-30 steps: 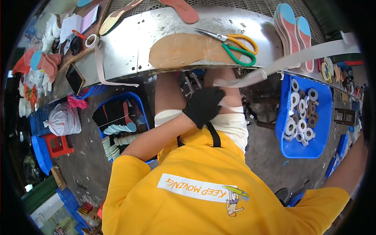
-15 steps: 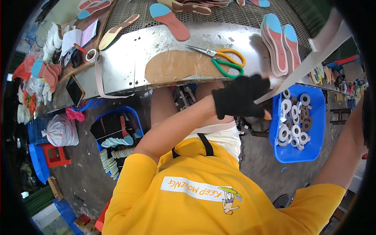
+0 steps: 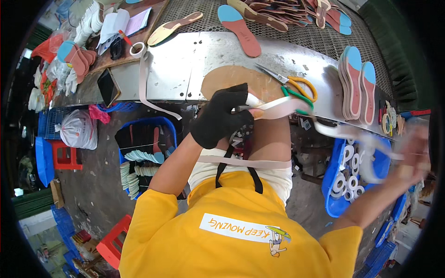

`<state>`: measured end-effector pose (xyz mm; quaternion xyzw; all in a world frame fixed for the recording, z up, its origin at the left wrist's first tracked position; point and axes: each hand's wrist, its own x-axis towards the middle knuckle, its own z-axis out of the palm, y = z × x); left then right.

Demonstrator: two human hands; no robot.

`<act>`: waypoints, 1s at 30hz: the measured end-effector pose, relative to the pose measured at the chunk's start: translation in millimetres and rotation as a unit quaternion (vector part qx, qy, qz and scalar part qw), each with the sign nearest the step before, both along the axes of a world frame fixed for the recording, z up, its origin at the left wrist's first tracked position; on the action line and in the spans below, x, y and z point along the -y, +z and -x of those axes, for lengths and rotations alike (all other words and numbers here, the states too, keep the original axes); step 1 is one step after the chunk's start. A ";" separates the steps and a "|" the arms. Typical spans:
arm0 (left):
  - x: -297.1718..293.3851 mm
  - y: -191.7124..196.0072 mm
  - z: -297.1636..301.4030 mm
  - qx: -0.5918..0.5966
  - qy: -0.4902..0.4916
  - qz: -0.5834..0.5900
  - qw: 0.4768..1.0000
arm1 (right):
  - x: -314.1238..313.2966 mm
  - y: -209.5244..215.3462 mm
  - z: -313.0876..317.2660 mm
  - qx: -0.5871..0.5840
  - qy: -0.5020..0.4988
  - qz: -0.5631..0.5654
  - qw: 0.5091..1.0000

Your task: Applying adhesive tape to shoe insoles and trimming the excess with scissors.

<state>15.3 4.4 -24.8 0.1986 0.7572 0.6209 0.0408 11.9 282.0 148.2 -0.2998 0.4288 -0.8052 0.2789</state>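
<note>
My left hand (image 3: 222,116), in a black fingerless glove, is closed on one end of a long pale strip of tape (image 3: 282,109) above my lap, at the bench's front edge. From there the tape sags and runs right, across the blue basin, to my right hand (image 3: 412,150). That bare hand is at the far right; motion smears its fingers, so its grip does not show. Just beyond the tape, scissors (image 3: 282,79) with one orange and one green handle lie on the bench beside a brown board (image 3: 218,83).
Stacked blue-and-pink insoles (image 3: 352,88) stand right on the metal bench (image 3: 174,69); one insole (image 3: 241,34) lies further back. Below right, a blue basin (image 3: 331,201) contains tape rolls. At left are a phone (image 3: 108,86), another tape roll (image 3: 137,50) and a crate (image 3: 175,134) of insoles.
My left hand has moved left, away from the basin, with the tape. My right hand has come into view at the right, and the tape now stretches lower between the hands.
</note>
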 end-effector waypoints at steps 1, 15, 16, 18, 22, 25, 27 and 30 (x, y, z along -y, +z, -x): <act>-1.7 4.8 -2.8 -0.042 -0.013 0.006 0.999 | 15.6 -31.6 -22.9 -0.130 -0.122 -0.169 0.969; 19.7 14.5 -10.4 0.018 -0.039 0.008 0.999 | 38.7 -173.8 5.3 0.003 -0.039 -0.244 0.969; 22.1 17.3 -9.9 0.020 -0.036 0.010 0.999 | 44.6 -171.6 -0.3 0.004 -0.035 -0.242 0.970; 25.7 20.5 -8.7 0.042 -0.073 0.082 0.993 | 51.2 -160.2 -8.3 -0.036 -0.157 -0.350 0.923; 7.3 19.6 -13.5 0.108 -0.026 0.103 0.988 | 61.7 -145.1 -13.4 -0.190 -0.204 -0.435 0.856; -2.9 11.2 -8.8 0.071 0.003 0.117 0.991 | 72.3 -136.3 -13.6 -0.248 -0.212 -0.469 0.821; -3.3 10.3 -6.0 0.049 0.013 0.099 0.994 | 71.4 -139.1 -12.0 -0.270 -0.248 -0.454 0.812; -6.9 -0.3 -10.4 0.218 0.040 -0.095 0.971 | 75.8 -148.9 -19.4 -0.294 -0.307 -0.414 0.805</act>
